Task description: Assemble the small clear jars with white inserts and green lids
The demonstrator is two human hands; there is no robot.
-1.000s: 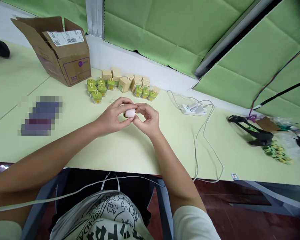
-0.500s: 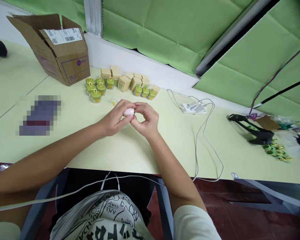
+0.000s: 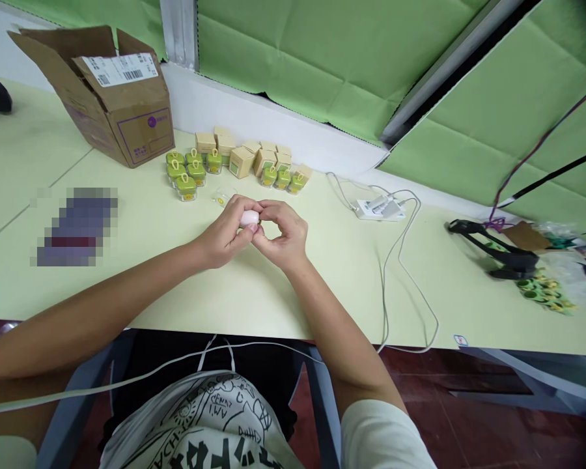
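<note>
A small, rounded, pale pink object (image 3: 249, 219) is held between my two hands above the table; its exact kind does not show. My left hand (image 3: 224, 233) wraps round its left side, thumb in front and fingers behind. The fingertips and thumb of my right hand (image 3: 287, 233) pinch its right end, leaving a gap inside the curled fingers. Just behind my left hand lies a small clear plastic piece (image 3: 221, 197) with a yellow spot. Beyond it stand several green-lidded clear little cases (image 3: 186, 186) with loops on top.
Several small cardboard boxes (image 3: 241, 161) stand along the wall, with an open carton (image 3: 127, 124) to their left. A blurred-out dark item (image 3: 81, 225) lies on the left. To the right are a white power strip (image 3: 378, 208) with cables, a black strap-like device (image 3: 498, 251) and green-yellow pieces (image 3: 547, 296).
Both hands stay closed on the pink object, with hardly any shift in the fingers. The whole view has moved very slightly.
</note>
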